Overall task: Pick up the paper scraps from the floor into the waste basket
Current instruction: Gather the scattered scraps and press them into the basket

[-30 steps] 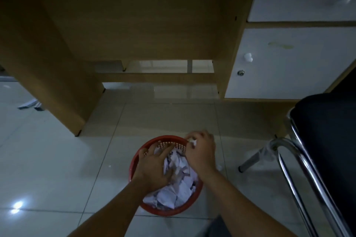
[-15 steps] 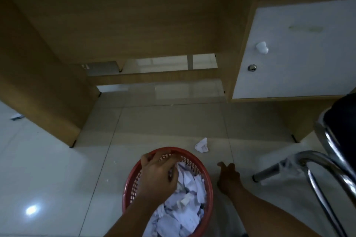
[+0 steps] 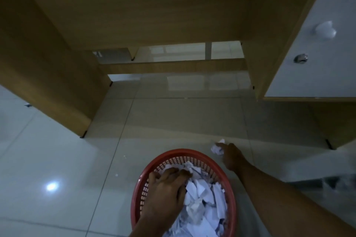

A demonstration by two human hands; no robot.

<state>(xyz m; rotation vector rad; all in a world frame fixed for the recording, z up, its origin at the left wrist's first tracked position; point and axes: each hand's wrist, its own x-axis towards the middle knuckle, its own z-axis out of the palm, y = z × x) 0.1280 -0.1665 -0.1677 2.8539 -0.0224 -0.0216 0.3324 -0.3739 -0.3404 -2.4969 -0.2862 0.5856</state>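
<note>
1. The right hand (image 3: 233,157) reaches to a crumpled paper scrap (image 3: 216,149) lying on the floor (image 3: 173,117), just beyond the far right side of the red waste basket (image 3: 185,150). Its fingertips meet the scrap, but from behind the knuckles I cannot tell whether they have closed on it
2. The left hand (image 3: 165,190) lies palm-down on the heap of paper (image 3: 202,198) inside the basket, with fingers spread and loosely bent. It pinches nothing that shows, and it looks to be pressing the heap down and steadying the basket
3. The step in hand is likely the pinch. It would go best with thumb and fingers closing round the whole ball, not nipping one corner (crumpled paper is light and may skid on a glossy tile)
4. The scrap should then rise clear of the rim and be let go low over the right half of the basket, beside the left hand. The heap is high, and a drop from above could roll off
5. Tiny white bits (image 3: 124,156) lie on the tile left of the basket, and they probably need a fine fingertip pinch
</note>
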